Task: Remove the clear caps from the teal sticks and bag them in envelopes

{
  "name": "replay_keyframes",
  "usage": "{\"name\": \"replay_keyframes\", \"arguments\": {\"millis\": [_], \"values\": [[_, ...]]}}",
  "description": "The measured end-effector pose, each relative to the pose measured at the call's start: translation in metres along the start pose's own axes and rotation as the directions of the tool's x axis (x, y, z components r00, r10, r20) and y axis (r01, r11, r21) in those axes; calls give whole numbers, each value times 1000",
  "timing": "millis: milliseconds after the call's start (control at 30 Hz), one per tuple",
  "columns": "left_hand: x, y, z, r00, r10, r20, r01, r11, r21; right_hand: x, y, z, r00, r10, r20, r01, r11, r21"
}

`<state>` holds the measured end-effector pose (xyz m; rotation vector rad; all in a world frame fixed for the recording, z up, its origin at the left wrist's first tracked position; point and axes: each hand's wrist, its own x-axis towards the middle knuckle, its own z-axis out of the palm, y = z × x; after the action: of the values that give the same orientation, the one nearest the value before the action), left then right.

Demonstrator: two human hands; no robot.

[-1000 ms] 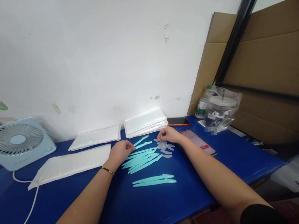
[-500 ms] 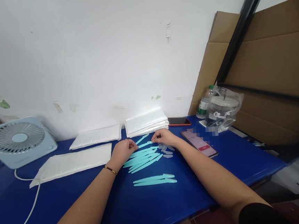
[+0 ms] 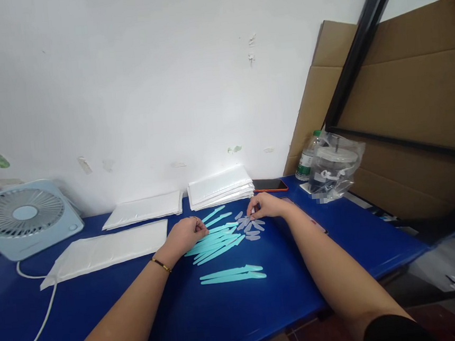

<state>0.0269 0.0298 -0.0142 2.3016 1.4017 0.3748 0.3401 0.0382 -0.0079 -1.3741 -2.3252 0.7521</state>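
Turquoise eyebrow razors [image 3: 214, 242] lie in a fanned pile on the blue table. My left hand [image 3: 187, 234] is at the pile's left side, thumb and fingertips pinched at the handle end of one razor; the handle ends beneath are partly hidden. To the right of the razors is a small heap of clear plastic blade caps [image 3: 252, 235]. Over its far edge, my right hand [image 3: 265, 206] has its fingertips closed on a pale cap, mostly covered by the fingers. Two more razors [image 3: 232, 274] lie side by side nearer to me, apart from the pile.
Behind the razors are two stacks of white packets [image 3: 221, 187] [image 3: 145, 207], with a flat white sleeve [image 3: 110, 249] at left. A fan [image 3: 26, 217] with a white cable stands far left. Phones [image 3: 271, 185], a bottle [image 3: 305, 158] and a bagged cup [image 3: 336, 161] are at right.
My right hand has moved right, from the razor tip to the clear caps. My left hand has shifted slightly towards me along the pile. The view has turned slightly.
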Motion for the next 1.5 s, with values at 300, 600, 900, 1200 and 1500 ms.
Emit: {"name": "replay_keyframes", "arguments": {"millis": [300,600,900,1200,1500], "values": [[-1,6,-1,986,42,-164,-34,998,47,-2,-28,-1,999,-12,-47,23,968,251],[-3,6,-3,985,30,-172,-21,998,55,-1,-36,2,999,-12,-43,24,953,303],[-1,7,-1,980,81,-179,-66,994,90,11,-34,18,996,-69,-65,83,966,246],[-1,-1,-9,979,40,-198,-20,994,104,19,-28,23,968,-89,-236,88,996,-13],[-12,5,-19,991,78,110,-85,994,61,12,-13,17,997,-5,-73,5,1000,-10]]}}
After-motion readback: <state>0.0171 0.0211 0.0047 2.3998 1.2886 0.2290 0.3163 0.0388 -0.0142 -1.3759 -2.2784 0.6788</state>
